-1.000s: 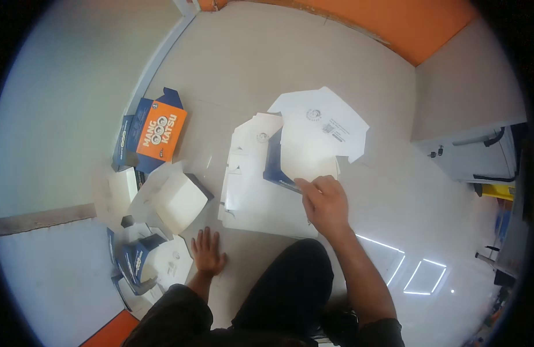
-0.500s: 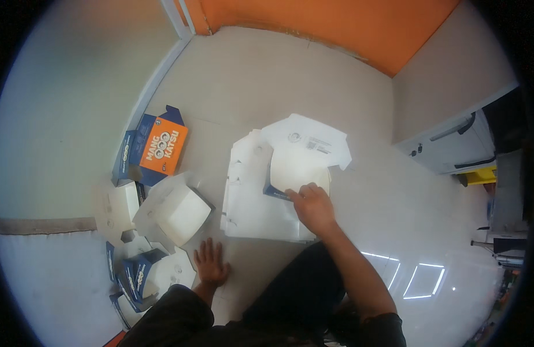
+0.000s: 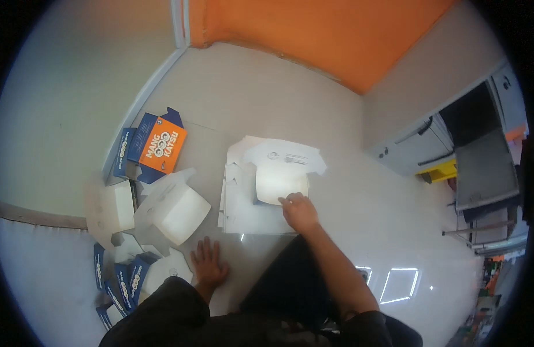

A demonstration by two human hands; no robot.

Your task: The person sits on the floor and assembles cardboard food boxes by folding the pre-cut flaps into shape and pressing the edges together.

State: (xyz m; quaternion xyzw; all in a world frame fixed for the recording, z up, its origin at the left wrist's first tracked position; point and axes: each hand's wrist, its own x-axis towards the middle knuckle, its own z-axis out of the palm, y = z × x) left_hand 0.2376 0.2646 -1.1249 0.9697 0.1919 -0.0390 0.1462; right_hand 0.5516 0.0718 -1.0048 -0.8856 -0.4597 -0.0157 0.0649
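On a pile of flat white cardboard blanks [image 3: 239,215] sits a partly folded carton box [image 3: 281,180], pale inside, with its printed lid flap spread open away from me. My right hand [image 3: 301,213] pinches the rim of its near wall, with fingers bent. To the left, my left hand [image 3: 209,265] lies flat on the floor with fingers spread, holding nothing. A folded box with its lid open [image 3: 183,214] stands just beyond that hand, its white interior showing.
An orange and blue box [image 3: 161,144] lies at the far left near the wall. Several blue and white open boxes [image 3: 128,283] crowd the floor at the left. Far right are a grey cabinet [image 3: 414,144], a yellow item [image 3: 439,172] and a grey panel [image 3: 486,168].
The view has turned a little to the right. My right hand keeps its grip on the carton's near wall, and less of the blue outside shows. My left hand stays flat on the floor.
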